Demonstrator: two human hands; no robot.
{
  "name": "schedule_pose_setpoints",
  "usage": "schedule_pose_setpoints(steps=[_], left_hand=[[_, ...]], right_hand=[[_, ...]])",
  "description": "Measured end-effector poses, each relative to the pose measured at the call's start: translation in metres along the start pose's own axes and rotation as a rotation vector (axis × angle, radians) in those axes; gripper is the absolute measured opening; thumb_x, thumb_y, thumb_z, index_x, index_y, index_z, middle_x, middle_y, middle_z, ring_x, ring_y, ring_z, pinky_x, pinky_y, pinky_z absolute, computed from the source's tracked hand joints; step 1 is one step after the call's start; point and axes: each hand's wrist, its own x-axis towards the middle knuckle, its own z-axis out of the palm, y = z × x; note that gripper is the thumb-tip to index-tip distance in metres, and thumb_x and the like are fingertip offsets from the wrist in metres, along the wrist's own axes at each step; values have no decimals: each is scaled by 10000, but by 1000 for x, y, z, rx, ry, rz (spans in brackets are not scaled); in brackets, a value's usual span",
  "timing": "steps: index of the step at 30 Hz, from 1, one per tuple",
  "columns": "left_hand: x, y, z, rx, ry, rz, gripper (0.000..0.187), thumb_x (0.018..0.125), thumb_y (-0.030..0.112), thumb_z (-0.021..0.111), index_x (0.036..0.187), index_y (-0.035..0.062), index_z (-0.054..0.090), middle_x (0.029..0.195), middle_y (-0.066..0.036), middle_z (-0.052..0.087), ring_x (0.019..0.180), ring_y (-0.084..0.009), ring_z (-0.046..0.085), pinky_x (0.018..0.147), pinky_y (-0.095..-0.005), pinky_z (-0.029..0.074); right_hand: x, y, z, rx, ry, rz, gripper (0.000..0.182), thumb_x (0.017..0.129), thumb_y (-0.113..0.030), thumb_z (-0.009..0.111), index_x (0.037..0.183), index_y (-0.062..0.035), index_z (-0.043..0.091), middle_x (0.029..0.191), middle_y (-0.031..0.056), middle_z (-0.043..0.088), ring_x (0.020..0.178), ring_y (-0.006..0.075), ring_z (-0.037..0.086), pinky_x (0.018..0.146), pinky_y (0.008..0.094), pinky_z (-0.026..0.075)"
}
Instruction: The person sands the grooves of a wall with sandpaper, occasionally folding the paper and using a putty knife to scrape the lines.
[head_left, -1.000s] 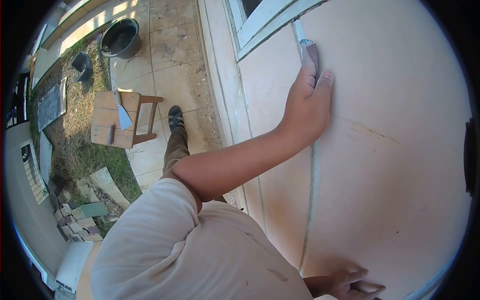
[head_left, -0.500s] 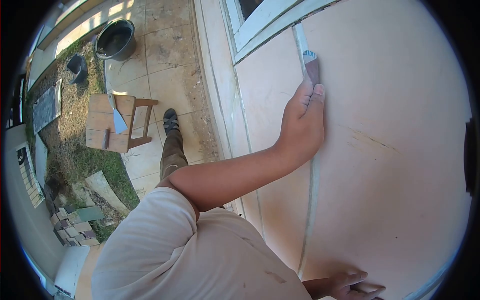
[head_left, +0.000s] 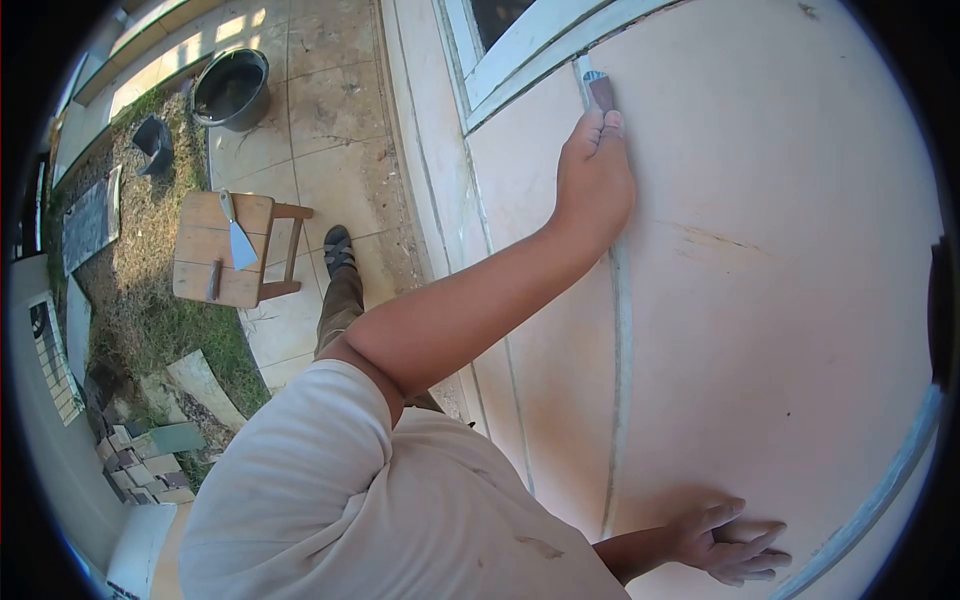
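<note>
My left hand (head_left: 597, 165) pinches a folded piece of brown sandpaper (head_left: 601, 92), its printed backing showing at the far end. The paper rests on a pale grey vertical strip (head_left: 621, 330) in the pinkish wall (head_left: 760, 330), close below a white window frame (head_left: 545, 60). At the lower right, my right hand (head_left: 728, 545) lies on the wall with its fingers spread and nothing held.
On the left, a wooden stool (head_left: 232, 285) carries a scraper (head_left: 238, 240) and a small brown object (head_left: 214, 279). Behind stand a black basin (head_left: 232, 90) and a dark broken container (head_left: 153, 143). Stacked tiles (head_left: 150, 470) lie lower left. My foot (head_left: 340, 250) stands beside the stool.
My left hand has moved up and slightly left along the strip with the sandpaper. My right hand has come further into view, its fingers more spread on the wall.
</note>
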Motion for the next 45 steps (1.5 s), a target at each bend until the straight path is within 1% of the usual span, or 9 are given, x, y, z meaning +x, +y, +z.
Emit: schedule_pose_setpoints(steps=[3, 9, 14, 26, 28, 31, 37, 42, 45], left_hand=[[25, 31, 5, -61, 42, -143, 283, 1058, 230, 366, 991, 17, 541, 745, 11, 488, 716, -88, 426, 684, -273, 391], [-37, -6, -7, 66, -61, -82, 415, 1060, 234, 360, 1343, -44, 482, 885, -44, 579, 879, -99, 504, 843, -269, 419], [14, 31, 1, -88, 41, -290, 365, 1059, 248, 366, 1228, -26, 539, 759, 3, 485, 739, -79, 443, 720, -259, 409], [7, 28, -7, -132, -25, -263, 344, 1057, 262, 369, 1175, 1, 559, 731, 25, 453, 676, -79, 410, 646, -273, 394], [-1, 20, -6, 16, -58, -202, 321, 1063, 252, 362, 1124, 3, 555, 759, 20, 461, 718, -83, 411, 688, -275, 403], [-47, 3, -12, 12, -96, -209, 297, 1064, 236, 372, 1101, 5, 555, 762, 19, 458, 731, -75, 399, 684, -262, 391], [-29, 10, -11, 46, -119, -173, 293, 1062, 234, 381, 1081, 9, 568, 743, 18, 468, 720, -56, 404, 669, -249, 383], [0, 18, 1, 41, -4, -136, 294, 1063, 225, 371, 1073, 13, 575, 723, 21, 471, 705, -71, 439, 663, -262, 388], [-53, -10, 6, -17, 57, -44, 304, 1066, 227, 359, 1069, 13, 574, 734, 14, 483, 720, -85, 445, 685, -283, 404]], right_hand=[[-3, 4, 2, -4, -2, 17, 602, 862, -590, 590, 1338, -223, 602, 1548, 122, 376, 1452, 386, 260, 1078, 665, 151], [2, -15, -8, -10, -52, 7, 641, 872, -603, 570, 1340, -165, 584, 1535, 193, 355, 1437, 441, 258, 1083, 694, 147], [2, -16, -11, 14, -114, 55, 719, 856, -647, 571, 1349, -123, 565, 1530, 286, 304, 1422, 529, 216, 1061, 760, 122], [-2, -5, 0, 100, -32, 39, 694, 844, -652, 596, 1332, -160, 590, 1557, 160, 332, 1469, 404, 203, 1130, 682, -6], [-3, 9, 6, 164, -58, -79, 614, 937, -492, 524, 1397, -85, 523, 1570, 171, 300, 1442, 372, 268, 1124, 560, 193], [-3, 10, 3, -17, 18, -116, 572, 874, -590, 566, 1306, -222, 633, 1522, 114, 423, 1424, 392, 319, 1072, 648, 191], [-3, 17, 3, -72, -52, -185, 564, 920, -479, 553, 1371, -141, 568, 1566, 142, 338, 1477, 351, 213, 1089, 573, 209], [21, -37, 11, -66, -244, -318, 616, 841, -623, 574, 1375, -317, 565, 1561, 155, 341, 1472, 428, 187, 1072, 713, -81], [48, -97, 25, -45, -351, -450, 552, 821, -598, 598, 1340, -411, 572, 1549, 95, 381, 1457, 414, 244, 1073, 717, -126]])
